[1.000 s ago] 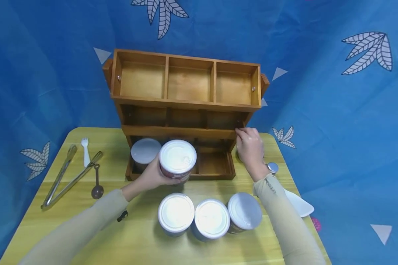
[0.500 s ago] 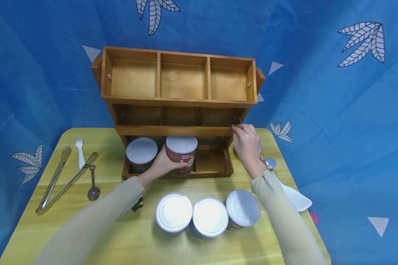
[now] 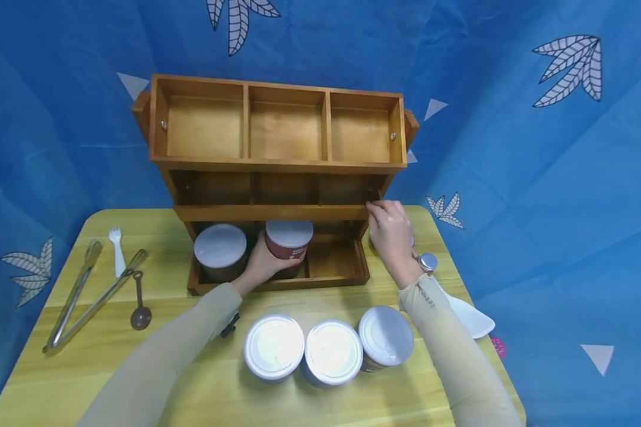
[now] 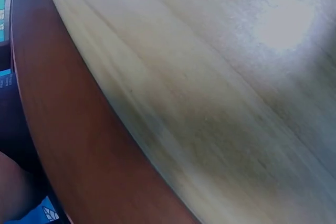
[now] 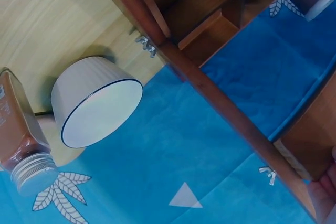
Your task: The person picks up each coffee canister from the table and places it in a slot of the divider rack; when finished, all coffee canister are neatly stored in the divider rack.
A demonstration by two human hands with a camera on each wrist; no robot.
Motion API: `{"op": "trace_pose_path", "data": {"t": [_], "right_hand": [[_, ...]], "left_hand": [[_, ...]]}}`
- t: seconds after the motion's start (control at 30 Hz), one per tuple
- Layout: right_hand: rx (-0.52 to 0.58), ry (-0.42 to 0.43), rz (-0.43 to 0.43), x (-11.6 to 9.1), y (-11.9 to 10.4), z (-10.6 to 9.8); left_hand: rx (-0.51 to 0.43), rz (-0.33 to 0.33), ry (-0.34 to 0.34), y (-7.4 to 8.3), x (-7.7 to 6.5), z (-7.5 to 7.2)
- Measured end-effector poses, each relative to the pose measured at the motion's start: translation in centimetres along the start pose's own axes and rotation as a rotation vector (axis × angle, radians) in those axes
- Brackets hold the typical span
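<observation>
Three utensils lie at the left of the table point(image 3: 384, 406): metal tongs point(image 3: 76, 292), a white fork point(image 3: 119, 255) and a brown spoon point(image 3: 141, 318). Next stands the wooden shelf point(image 3: 283, 167); the left compartment of its bottom tier point(image 3: 331, 282) holds a white-lidded can point(image 3: 221, 246). Your left hand point(image 3: 266, 262) curls fingers and thumb round the red can point(image 3: 289, 236), which is in or just above the middle compartment; whether its base touches the floor there cannot be told. The step in hand appears to be stowing this can. The next move calls for you to seat it level, then loosen your fingers and draw them out between the two cans without tipping either. Three front cans point(image 3: 333, 352) stand on the table, nearer to you. Your right hand point(image 3: 391, 230), well apart from the left, pinches the right end of the middle tier's front board point(image 3: 267, 213), seemingly to steady the shelf. Beyond it, the right wrist view shows a white bowl point(image 5: 97, 103) and a bottle point(image 5: 21, 124); a white dish point(image 3: 470, 317) is partly hidden by your right sleeve point(image 3: 459, 356).

Compared with half a second ago, the red can sits lower and less of its label point(image 3: 287, 251) shows. Your right hand keeps its hold, and the three front cans stay put.
</observation>
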State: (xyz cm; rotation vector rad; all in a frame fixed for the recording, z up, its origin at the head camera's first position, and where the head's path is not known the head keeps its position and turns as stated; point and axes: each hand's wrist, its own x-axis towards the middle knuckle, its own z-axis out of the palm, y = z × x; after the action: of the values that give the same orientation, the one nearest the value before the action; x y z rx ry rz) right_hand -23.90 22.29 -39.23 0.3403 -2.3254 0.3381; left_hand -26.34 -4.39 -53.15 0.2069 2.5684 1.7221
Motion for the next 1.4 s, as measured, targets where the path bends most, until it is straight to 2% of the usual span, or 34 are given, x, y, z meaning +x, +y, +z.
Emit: {"op": "trace_pose_path", "data": {"t": [0.13, 0.23, 0.43, 0.7, 0.8, 0.9, 1.03, 1.13, 1.27, 1.4], "right_hand": [[-0.013, -0.001, -0.003, 0.0, -0.1, 0.0], [-0.01, 0.004, -0.003, 0.0, 0.0, 0.0], [0.004, -0.005, -0.007, 0.0, 0.0, 0.1], [0.011, -0.035, 0.003, -0.1, -0.1, 0.4], [0.022, -0.025, 0.003, -0.1, -0.1, 0.4], [0.032, -0.016, 0.008, 0.1, 0.1, 0.3], [0.029, -0.016, 0.017, 0.2, 0.4, 0.1], [0.029, -0.025, 0.014, 0.2, 0.5, 0.1], [0.042, -0.018, 0.021, 0.2, 0.3, 0.2], [0.046, -0.026, 0.023, 0.1, 0.0, 0.4]], "left_hand": [[0.01, 0.074, 0.027, -0.4, -0.4, 0.2], [0.022, 0.099, 0.033, -0.6, -0.5, 0.4], [0.015, 0.037, -0.026, -1.0, -0.6, 0.0], [0.016, 0.023, -0.083, -1.1, -2.4, -1.9], [0.06, 0.007, -0.154, -0.6, -4.2, -3.6], [0.049, 0.005, -0.261, -0.4, -6.8, -5.5], [0.022, 0.035, -0.417, -1.3, -11.0, -7.7], [0.1, 0.047, -0.496, -2.4, -14.3, -8.8], [0.177, 0.04, -0.558, -3.2, -17.7, -9.2], [0.14, 0.03, -0.547, -3.2, -19.3, -8.9]]}}
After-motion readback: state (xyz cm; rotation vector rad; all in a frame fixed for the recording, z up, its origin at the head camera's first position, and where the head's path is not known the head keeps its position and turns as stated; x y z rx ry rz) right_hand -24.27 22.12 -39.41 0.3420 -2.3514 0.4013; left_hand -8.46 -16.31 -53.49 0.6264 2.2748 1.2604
